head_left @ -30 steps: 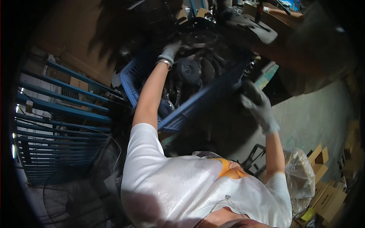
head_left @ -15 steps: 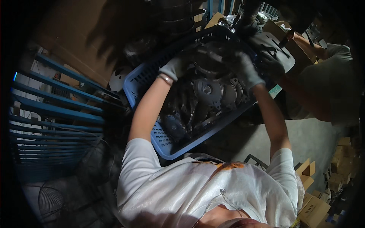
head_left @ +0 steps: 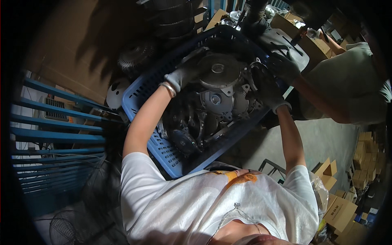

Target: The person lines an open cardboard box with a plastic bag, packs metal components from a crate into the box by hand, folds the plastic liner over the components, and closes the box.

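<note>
A blue plastic basket (head_left: 130,93) holds several round metal covers with raised centre hubs and bolt lugs. The largest cover (head_left: 217,70) lies hub up on the pile. My gloved left hand (head_left: 185,74) is at its left edge, with the fingers lost in dark shadow. At the basket's right side, my gloved right hand (head_left: 266,87) is closed on the curved rim of another metal cover (head_left: 254,77), which stands tilted. Below the largest cover sits a smaller cover (head_left: 217,101) with a bright hub.
A co-worker's gloved hand (head_left: 283,67) is close to my right hand, beside a light grey stool seat (head_left: 303,61). Blue metal rails (head_left: 61,116) run along the left. A finned metal part (head_left: 136,57) sits beyond the basket. Cardboard boxes (head_left: 339,213) stand at lower right.
The largest cover, blurred between both hands before, now lies still on the pile. My right hand has left it and moved down to another cover. The view has shifted slightly.
</note>
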`<state>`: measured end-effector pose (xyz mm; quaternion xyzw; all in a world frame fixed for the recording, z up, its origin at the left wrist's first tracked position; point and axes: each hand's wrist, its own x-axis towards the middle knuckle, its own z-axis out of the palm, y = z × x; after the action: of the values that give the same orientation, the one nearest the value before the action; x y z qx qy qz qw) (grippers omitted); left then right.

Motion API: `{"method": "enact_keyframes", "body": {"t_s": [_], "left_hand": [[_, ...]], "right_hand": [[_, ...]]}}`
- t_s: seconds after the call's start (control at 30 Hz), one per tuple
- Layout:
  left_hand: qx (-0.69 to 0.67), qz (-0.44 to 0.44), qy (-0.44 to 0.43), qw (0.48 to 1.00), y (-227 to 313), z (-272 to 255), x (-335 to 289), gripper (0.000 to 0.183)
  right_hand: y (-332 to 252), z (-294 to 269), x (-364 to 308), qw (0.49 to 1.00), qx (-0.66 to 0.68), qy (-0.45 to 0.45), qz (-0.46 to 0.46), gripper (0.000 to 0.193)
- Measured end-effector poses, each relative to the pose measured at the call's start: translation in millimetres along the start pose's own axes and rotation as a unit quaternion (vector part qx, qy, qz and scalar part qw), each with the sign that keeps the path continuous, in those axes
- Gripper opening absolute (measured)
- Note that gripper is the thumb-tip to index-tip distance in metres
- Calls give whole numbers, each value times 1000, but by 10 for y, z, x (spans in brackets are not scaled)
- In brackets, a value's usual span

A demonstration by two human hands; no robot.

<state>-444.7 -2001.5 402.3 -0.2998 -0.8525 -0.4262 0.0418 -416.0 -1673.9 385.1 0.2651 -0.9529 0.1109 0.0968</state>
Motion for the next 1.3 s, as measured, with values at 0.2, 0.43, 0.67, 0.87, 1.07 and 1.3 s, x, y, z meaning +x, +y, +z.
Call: {"method": "enact_keyframes", "body": {"t_s": [0.2,0.43,0.67,0.87,1.07,1.3], "left_hand": [[-302,-248,91,916,489,8,-273,54],[-629,-186,-26,754,442,-168,-334,62],[-474,-151,7,868,347,-14,-241,46],[-511,-350,-21,785,452,118,-307,42],[-481,-194,-53,853,766,685,-972,46],[-461,-242,67,851,1591,992,-1201,96]], "right_hand": [[-126,-493,97,981,137,12,134,67],[-964,-676,542,996,34,-86,-15,49],[-588,-660,673,811,550,-81,185,58],[-773,-359,590,673,657,-239,241,45],[-1152,-820,-216,653,708,-26,268,75],[-1528,-1015,-1234,808,510,41,292,73]]}}
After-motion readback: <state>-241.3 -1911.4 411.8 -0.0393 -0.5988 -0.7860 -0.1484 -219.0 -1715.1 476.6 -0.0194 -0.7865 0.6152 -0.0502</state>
